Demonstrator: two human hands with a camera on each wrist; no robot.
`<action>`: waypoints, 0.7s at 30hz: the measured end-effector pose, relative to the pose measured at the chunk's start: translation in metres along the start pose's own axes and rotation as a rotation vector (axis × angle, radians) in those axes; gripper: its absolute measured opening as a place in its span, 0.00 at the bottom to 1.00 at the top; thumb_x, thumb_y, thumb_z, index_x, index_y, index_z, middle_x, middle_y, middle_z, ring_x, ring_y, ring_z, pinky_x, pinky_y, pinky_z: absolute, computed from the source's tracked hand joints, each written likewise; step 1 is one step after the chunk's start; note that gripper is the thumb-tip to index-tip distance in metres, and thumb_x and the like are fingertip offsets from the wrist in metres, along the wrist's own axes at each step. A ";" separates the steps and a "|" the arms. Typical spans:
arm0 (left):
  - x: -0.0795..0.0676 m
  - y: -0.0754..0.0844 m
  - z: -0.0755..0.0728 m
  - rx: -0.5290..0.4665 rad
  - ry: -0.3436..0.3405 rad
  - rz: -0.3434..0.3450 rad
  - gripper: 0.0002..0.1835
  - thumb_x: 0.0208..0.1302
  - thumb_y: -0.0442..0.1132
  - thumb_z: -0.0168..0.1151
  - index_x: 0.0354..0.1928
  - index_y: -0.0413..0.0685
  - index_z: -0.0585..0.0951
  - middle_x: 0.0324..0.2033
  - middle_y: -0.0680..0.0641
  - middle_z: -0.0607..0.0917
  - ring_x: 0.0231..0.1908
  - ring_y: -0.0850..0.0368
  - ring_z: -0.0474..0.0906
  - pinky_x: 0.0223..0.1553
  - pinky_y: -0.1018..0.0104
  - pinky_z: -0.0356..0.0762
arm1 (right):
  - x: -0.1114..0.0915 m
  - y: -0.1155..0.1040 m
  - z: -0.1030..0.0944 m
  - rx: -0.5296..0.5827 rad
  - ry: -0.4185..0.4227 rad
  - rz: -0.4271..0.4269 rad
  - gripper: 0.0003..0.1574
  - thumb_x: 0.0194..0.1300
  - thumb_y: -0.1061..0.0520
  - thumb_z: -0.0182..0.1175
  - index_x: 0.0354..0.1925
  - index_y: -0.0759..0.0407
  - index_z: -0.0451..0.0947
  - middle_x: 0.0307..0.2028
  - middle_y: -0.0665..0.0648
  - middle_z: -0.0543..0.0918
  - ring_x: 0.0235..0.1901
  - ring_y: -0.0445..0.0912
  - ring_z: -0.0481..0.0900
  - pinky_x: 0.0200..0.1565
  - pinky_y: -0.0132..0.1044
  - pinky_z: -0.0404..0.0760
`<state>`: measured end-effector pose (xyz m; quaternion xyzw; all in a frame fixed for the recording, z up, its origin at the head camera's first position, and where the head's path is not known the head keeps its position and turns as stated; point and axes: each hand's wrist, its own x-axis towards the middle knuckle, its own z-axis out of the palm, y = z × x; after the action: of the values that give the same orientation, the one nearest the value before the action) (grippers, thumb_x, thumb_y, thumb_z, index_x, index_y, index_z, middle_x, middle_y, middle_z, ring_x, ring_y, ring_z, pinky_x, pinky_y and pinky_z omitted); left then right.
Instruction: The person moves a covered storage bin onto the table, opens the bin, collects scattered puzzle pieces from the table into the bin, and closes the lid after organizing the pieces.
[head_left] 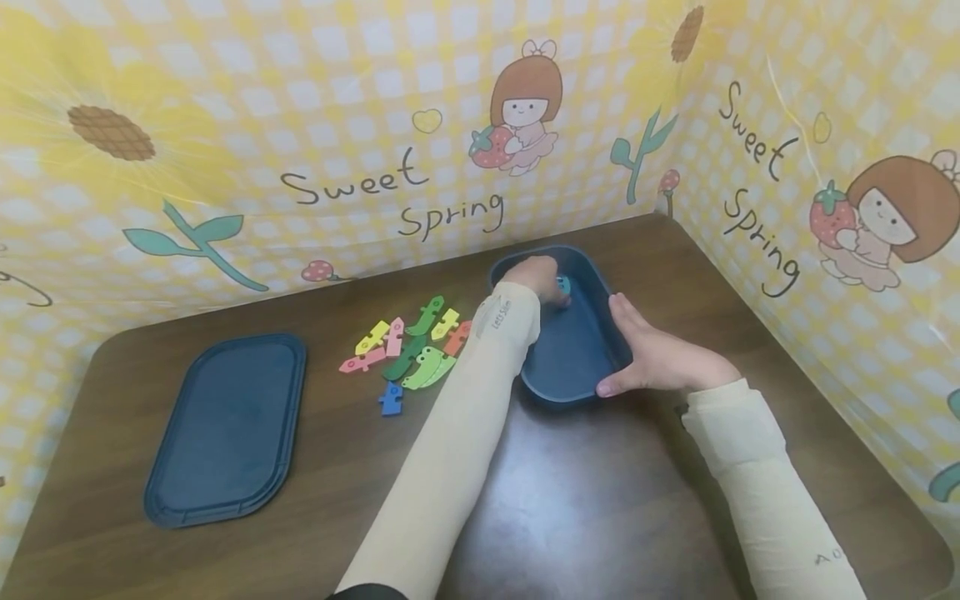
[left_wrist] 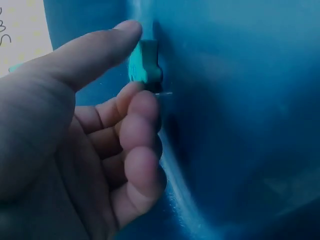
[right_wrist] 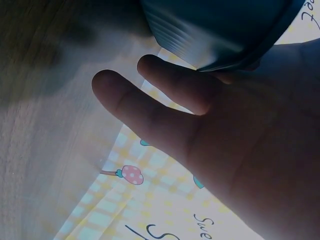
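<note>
A deep dark-blue plastic box [head_left: 573, 354] stands toward the back right of the table. My left hand [head_left: 534, 275] reaches down into its far end, thumb and curled fingers pinching a light-blue puzzle piece [head_left: 563, 284]. In the left wrist view this puzzle piece [left_wrist: 145, 62] shows teal between thumb tip and forefinger, close to the box's inner wall. With straight, spread fingers, my right hand [head_left: 656, 354] rests against the box's right side, its thumb at the near rim. The right wrist view shows two extended fingers [right_wrist: 145, 112] beside the box's outer wall [right_wrist: 200, 40].
Left of the box lies a loose group of colourful puzzle pieces, among them a green crocodile head [head_left: 430, 368], a blue piece [head_left: 391, 399] and a yellow piece [head_left: 372, 337]. My left forearm passes close to them. A dark-blue lid [head_left: 225, 425] lies flat at the left.
</note>
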<state>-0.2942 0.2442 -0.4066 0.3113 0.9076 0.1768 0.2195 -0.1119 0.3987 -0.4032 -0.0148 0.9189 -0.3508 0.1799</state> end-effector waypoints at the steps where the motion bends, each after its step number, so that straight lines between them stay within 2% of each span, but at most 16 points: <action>1: 0.002 -0.001 0.000 -0.012 -0.003 -0.007 0.23 0.62 0.51 0.73 0.54 0.45 0.83 0.41 0.49 0.85 0.41 0.53 0.80 0.46 0.57 0.78 | 0.000 0.000 0.000 -0.003 -0.001 -0.001 0.88 0.50 0.37 0.78 0.78 0.61 0.23 0.78 0.64 0.25 0.77 0.58 0.27 0.71 0.62 0.43; 4: 0.005 -0.003 0.001 -0.023 -0.013 -0.011 0.23 0.61 0.51 0.73 0.53 0.46 0.83 0.41 0.49 0.85 0.40 0.53 0.80 0.46 0.57 0.78 | 0.001 -0.001 0.000 -0.016 0.001 -0.004 0.88 0.50 0.36 0.78 0.78 0.61 0.23 0.78 0.64 0.26 0.77 0.58 0.27 0.71 0.62 0.43; 9: 0.003 -0.004 0.001 -0.019 -0.011 0.013 0.16 0.63 0.48 0.72 0.45 0.46 0.84 0.34 0.49 0.83 0.36 0.53 0.79 0.41 0.59 0.76 | 0.002 -0.001 0.001 -0.026 -0.002 -0.007 0.88 0.50 0.36 0.78 0.78 0.62 0.22 0.78 0.65 0.25 0.77 0.58 0.26 0.71 0.61 0.43; 14: 0.001 -0.003 0.001 -0.030 0.005 0.018 0.15 0.66 0.48 0.69 0.46 0.46 0.84 0.32 0.49 0.82 0.36 0.53 0.79 0.41 0.59 0.76 | 0.002 0.000 0.001 -0.019 -0.005 -0.008 0.87 0.51 0.37 0.78 0.78 0.63 0.22 0.78 0.65 0.25 0.77 0.58 0.26 0.71 0.61 0.42; 17: 0.001 -0.004 0.000 -0.034 0.028 0.041 0.12 0.67 0.47 0.68 0.41 0.46 0.84 0.30 0.49 0.81 0.34 0.53 0.78 0.39 0.59 0.75 | 0.001 0.000 0.001 -0.020 -0.003 -0.006 0.88 0.50 0.36 0.78 0.78 0.62 0.23 0.78 0.65 0.25 0.77 0.58 0.26 0.71 0.61 0.42; 21: 0.007 -0.003 -0.001 -0.072 0.051 0.092 0.11 0.69 0.45 0.64 0.34 0.45 0.82 0.26 0.49 0.80 0.27 0.55 0.76 0.32 0.61 0.76 | 0.001 0.000 0.000 -0.029 -0.002 -0.007 0.89 0.49 0.35 0.78 0.78 0.63 0.23 0.78 0.65 0.25 0.77 0.58 0.26 0.71 0.61 0.43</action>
<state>-0.3010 0.2462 -0.4087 0.3398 0.8907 0.2268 0.1992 -0.1125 0.3989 -0.4036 -0.0208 0.9237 -0.3380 0.1793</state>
